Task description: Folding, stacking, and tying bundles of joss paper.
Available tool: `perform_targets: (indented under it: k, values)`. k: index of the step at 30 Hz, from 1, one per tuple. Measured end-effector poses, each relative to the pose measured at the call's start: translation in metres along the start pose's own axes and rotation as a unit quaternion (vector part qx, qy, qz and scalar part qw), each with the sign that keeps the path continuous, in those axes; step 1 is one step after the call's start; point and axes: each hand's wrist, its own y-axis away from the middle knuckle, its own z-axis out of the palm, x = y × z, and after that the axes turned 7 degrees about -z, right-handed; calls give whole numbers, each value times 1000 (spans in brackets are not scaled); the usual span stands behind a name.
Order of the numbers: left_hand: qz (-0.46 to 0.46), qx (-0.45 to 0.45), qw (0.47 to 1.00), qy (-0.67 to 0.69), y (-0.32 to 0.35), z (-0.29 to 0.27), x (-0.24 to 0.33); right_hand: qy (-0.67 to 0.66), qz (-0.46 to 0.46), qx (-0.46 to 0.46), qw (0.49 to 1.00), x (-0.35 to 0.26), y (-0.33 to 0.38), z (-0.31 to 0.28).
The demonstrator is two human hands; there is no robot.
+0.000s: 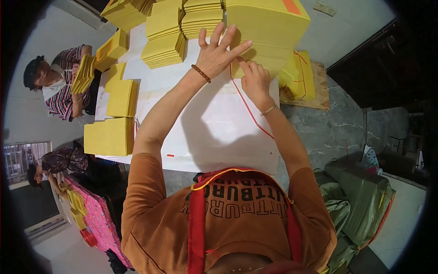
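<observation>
A large yellow paper bundle stands at the table's far right, with an orange patch on top. My left hand is at its near left edge, fingers spread and the thumb stretched toward the right. Close by, my right hand is held against the bundle's near side. Its index finger points out near my left thumb, and the other fingers are curled; whatever they may hold is hidden. A thin red strap comes down from beside my hands and trails across the white table top to its right edge.
Stacked yellow folded papers fill the table's far side, and more stacks line its left edge. A person at left holds yellow pieces; another bends over a pink-covered table. A strapped yellow bundle rests on a wooden pallet. Green sacks lie at right.
</observation>
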Motion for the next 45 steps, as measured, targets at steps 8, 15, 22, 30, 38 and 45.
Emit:
perform_targets:
  k: [8, 15, 22, 30, 38, 45]
  values:
    - [102, -20, 994, -31, -8, 1, 10, 4, -2, -27, 1000, 5, 2, 0]
    - [91, -80, 987, 105, -21, 2, 6, -34, 6, -28, 999, 4, 0, -5]
    - [111, -52, 980, 156, -29, 7, 7, -185, 104, -91, 973, 4, -4, -1]
    - [94, -64, 973, 199, -31, 9, 5, -266, 93, -102, 954, 4, 1, -2]
    - [75, -75, 971, 216, -42, 12, 3, -408, 160, -43, 898, -9, -8, 2]
    - [78, -58, 969, 226, -31, 12, 3, -869, 326, 96, 361, -1, -29, -11]
